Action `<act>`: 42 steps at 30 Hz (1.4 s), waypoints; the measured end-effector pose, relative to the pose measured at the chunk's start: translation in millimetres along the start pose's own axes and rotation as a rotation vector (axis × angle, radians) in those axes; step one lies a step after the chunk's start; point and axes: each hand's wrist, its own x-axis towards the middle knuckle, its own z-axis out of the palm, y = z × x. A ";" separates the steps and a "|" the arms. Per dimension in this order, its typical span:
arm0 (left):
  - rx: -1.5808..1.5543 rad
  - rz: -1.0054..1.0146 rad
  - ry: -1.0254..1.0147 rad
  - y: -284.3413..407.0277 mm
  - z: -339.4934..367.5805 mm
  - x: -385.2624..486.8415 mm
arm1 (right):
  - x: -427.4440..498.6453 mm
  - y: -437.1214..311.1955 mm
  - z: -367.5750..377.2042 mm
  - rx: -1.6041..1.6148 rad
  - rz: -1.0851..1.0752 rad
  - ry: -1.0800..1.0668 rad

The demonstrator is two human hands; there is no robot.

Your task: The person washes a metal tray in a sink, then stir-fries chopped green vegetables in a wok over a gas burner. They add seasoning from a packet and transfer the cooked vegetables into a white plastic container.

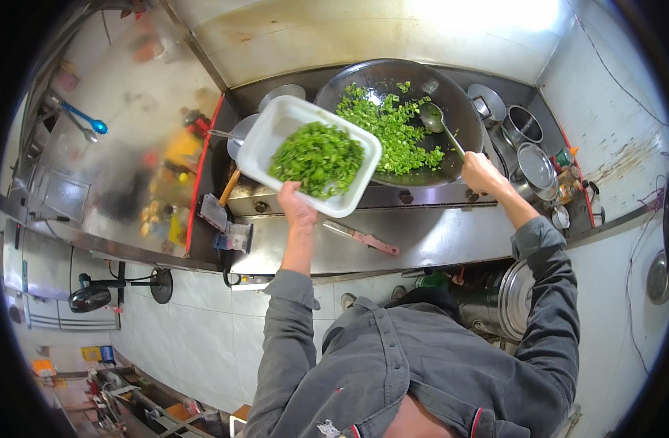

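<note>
With my left hand (297,205) I grip the near rim of a white plastic tub (258,150), which is tilted and overlaps the left rim of a large wok. Chopped green vegetable (318,156) lies heaped inside the tub. More chopped green pieces (389,128) are spread over the left and middle of the dark wok (460,131). My right hand (482,174) is closed around the handle of a metal ladle (432,117). The ladle's bowl rests inside the wok at the right edge of the greens and holds some pieces.
A knife with a pink handle (375,242) lies on the steel counter (438,235) before me. Metal pots and lids (534,164) crowd the right side. Left of the stove are a wooden handle (230,187) and packets (233,235). A red-edged partition (203,180) stands farther left.
</note>
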 end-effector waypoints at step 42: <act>0.065 -0.520 -0.157 -22.2 70.5 29.9 | -111.8 -8.6 -28.9 0.746 -0.427 0.153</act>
